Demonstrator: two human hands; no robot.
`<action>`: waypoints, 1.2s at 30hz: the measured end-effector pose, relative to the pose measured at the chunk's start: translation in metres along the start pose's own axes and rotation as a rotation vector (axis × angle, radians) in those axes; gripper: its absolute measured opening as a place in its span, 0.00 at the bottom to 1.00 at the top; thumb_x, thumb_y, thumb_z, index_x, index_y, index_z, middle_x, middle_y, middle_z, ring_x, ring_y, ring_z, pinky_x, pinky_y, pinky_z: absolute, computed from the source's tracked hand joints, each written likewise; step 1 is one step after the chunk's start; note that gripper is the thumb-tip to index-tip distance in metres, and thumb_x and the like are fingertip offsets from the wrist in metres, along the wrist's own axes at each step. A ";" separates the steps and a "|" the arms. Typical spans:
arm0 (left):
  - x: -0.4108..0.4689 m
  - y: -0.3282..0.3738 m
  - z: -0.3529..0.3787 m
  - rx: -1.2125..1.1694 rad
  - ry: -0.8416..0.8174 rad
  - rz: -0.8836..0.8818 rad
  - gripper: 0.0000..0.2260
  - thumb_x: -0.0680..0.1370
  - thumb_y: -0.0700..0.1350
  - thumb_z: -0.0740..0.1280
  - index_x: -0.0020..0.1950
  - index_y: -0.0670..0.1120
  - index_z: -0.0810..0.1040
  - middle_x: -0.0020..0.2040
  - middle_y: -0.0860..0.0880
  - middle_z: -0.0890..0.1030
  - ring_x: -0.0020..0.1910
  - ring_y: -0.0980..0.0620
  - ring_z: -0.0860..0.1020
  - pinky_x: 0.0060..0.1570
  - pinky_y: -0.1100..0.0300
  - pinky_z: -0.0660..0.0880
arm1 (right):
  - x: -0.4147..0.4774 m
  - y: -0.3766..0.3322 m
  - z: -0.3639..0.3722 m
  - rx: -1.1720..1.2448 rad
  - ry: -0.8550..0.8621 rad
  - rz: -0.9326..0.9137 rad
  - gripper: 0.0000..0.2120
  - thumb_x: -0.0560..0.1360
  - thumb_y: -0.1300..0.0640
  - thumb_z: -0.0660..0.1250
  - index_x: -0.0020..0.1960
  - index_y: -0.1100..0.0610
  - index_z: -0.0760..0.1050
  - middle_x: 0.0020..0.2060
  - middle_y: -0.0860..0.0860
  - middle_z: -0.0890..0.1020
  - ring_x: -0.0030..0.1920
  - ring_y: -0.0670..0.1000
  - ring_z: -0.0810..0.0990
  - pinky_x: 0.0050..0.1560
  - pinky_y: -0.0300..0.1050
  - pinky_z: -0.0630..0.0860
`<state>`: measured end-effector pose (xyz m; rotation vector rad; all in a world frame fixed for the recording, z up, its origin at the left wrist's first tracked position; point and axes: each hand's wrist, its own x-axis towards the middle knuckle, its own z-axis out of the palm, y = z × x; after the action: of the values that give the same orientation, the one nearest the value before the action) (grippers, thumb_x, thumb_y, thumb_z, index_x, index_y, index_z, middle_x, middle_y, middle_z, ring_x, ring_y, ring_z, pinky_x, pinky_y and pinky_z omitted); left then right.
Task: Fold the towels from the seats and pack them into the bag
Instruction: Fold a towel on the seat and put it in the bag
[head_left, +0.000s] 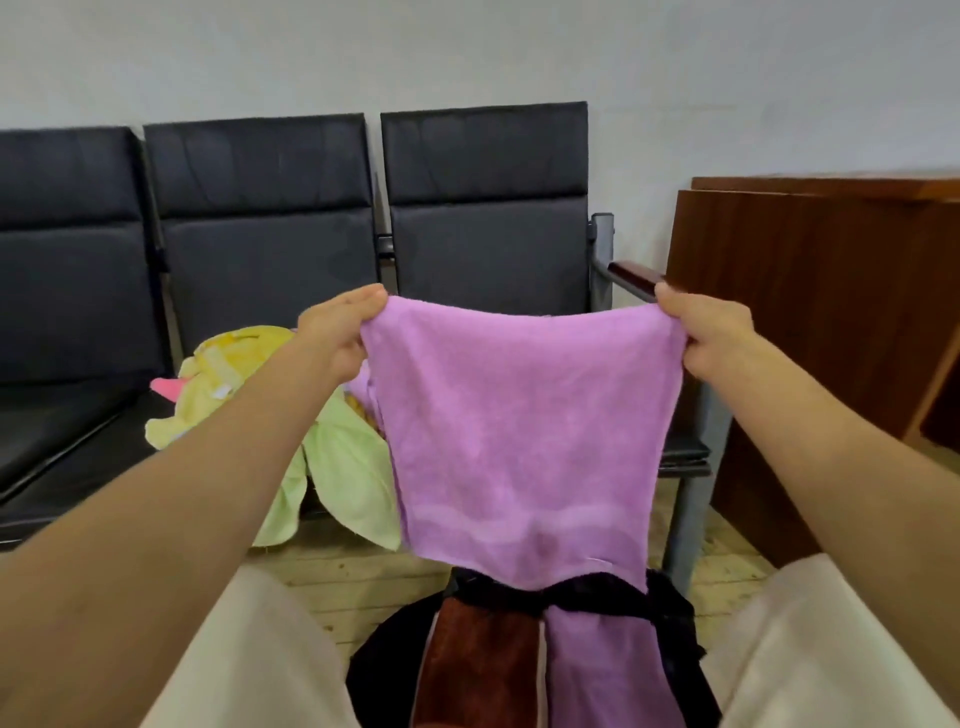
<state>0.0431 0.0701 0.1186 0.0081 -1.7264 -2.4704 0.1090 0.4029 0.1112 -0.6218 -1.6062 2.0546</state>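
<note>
1. A row of black padded seats (270, 291) stands against a pale wall (467, 47), their backs upright and their cushions reaching toward the camera.
2. At the right end of the row a grey metal frame carries a dark wooden armrest (636, 278); just beside it stands a brown wooden cabinet (810, 322).
3. The floor (363, 577) is light wooden boards, seen between the person's knees in pale trousers.
4. The left hand (337, 332) pinches the top left corner of a purple towel (519, 415), thumb on the near face and fingers curled behind the cloth.
5. The right hand (701, 332) grips the top right corner in the same way, fingers closed round the hem (the fingertips themselves are hidden by the cloth).
6. The purple towel hangs spread between both hands in front of the right-hand seat, its top edge sagging slightly and its lower edge reaching down to the bag.
7. A black bag (670, 613) sits on the floor between the knees, mouth open; inside lie a brown towel (483, 660) on the left and another purple folded towel (602, 670) on the right.
8. On the front edge of the middle seat a heap of yellow and light green towels (332, 457) spills over toward the floor, with a bit of pink cloth (166, 387) at its left side.
</note>
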 end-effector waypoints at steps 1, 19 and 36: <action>0.000 0.002 0.001 -0.001 0.032 0.004 0.13 0.75 0.35 0.70 0.59 0.37 0.79 0.43 0.48 0.81 0.43 0.52 0.79 0.47 0.59 0.78 | 0.000 -0.004 -0.001 0.110 -0.042 0.093 0.26 0.61 0.57 0.81 0.57 0.56 0.79 0.53 0.53 0.82 0.52 0.53 0.81 0.55 0.51 0.80; 0.008 -0.004 0.004 0.462 0.176 0.225 0.05 0.74 0.41 0.72 0.49 0.44 0.84 0.49 0.47 0.83 0.47 0.49 0.80 0.45 0.55 0.79 | 0.005 0.005 -0.011 0.146 0.237 -0.060 0.16 0.67 0.62 0.78 0.54 0.57 0.81 0.48 0.51 0.83 0.47 0.51 0.82 0.44 0.40 0.80; 0.008 0.009 0.020 0.593 0.103 0.159 0.05 0.76 0.41 0.70 0.41 0.44 0.82 0.47 0.43 0.82 0.38 0.49 0.77 0.42 0.54 0.78 | 0.001 0.003 -0.032 -0.677 0.161 -0.533 0.10 0.72 0.65 0.73 0.54 0.61 0.83 0.54 0.57 0.83 0.59 0.57 0.78 0.66 0.54 0.73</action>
<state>0.0346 0.0846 0.1345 0.0515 -2.2366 -1.7407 0.1275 0.4276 0.1015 -0.4797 -2.0853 1.0466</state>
